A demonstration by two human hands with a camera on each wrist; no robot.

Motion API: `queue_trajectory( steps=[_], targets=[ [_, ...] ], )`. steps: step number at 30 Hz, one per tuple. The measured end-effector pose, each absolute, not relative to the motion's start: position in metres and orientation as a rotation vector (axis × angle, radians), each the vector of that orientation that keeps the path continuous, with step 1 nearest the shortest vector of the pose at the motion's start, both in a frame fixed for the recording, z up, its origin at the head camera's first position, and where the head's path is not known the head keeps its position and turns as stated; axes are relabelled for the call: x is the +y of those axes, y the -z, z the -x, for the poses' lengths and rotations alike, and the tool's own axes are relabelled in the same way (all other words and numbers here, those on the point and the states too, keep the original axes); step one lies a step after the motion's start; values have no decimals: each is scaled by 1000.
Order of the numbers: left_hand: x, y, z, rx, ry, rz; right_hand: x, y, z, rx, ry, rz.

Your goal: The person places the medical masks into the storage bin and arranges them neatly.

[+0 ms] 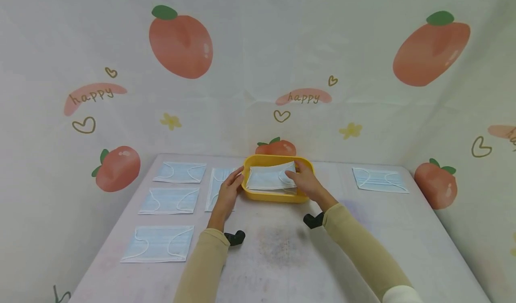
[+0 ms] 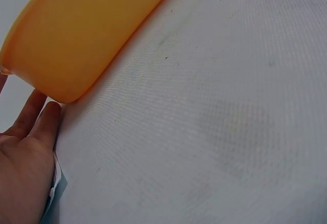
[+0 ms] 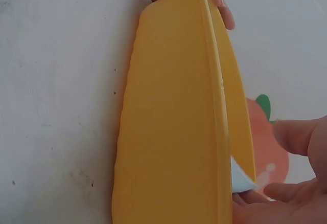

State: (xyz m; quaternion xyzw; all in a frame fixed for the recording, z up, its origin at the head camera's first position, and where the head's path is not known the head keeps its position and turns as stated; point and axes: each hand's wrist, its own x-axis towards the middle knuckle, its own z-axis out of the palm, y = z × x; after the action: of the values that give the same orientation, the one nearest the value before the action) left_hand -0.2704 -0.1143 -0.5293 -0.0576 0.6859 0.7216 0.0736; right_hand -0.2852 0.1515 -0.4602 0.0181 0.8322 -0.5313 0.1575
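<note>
A yellow plastic basket (image 1: pixel 278 198) stands on the table towards its back edge, with light blue face masks (image 1: pixel 268 177) lying in it. My left hand (image 1: pixel 229 193) rests against the basket's left end, its fingers extended along the wall and rim. Below that hand, the edge of another mask (image 2: pixel 57 183) shows in the left wrist view. My right hand (image 1: pixel 305 181) is over the basket's right end, at the top mask's right edge. In the right wrist view the thumb and fingers (image 3: pixel 288 191) stand apart, close to a mask corner (image 3: pixel 240 178).
On the left lie several flat masks: a back one (image 1: pixel 180 172), a middle one (image 1: pixel 169 201), a front one (image 1: pixel 159 244) and an upright one (image 1: pixel 213 189) beside my left hand. Another mask (image 1: pixel 380 180) lies at the back right. A printed curtain (image 1: pixel 242 70) hangs behind the table.
</note>
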Motion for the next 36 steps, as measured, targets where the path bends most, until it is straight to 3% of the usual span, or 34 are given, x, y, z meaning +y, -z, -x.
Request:
queue_trajectory(
  steps=[17, 36],
  targets=[
    [-115, 529, 270, 2059, -2181, 169, 159, 453, 271, 2715, 1239, 315],
    [-114, 529, 270, 2035, -2234, 133, 178, 451, 262, 3019, 730, 469]
  ],
)
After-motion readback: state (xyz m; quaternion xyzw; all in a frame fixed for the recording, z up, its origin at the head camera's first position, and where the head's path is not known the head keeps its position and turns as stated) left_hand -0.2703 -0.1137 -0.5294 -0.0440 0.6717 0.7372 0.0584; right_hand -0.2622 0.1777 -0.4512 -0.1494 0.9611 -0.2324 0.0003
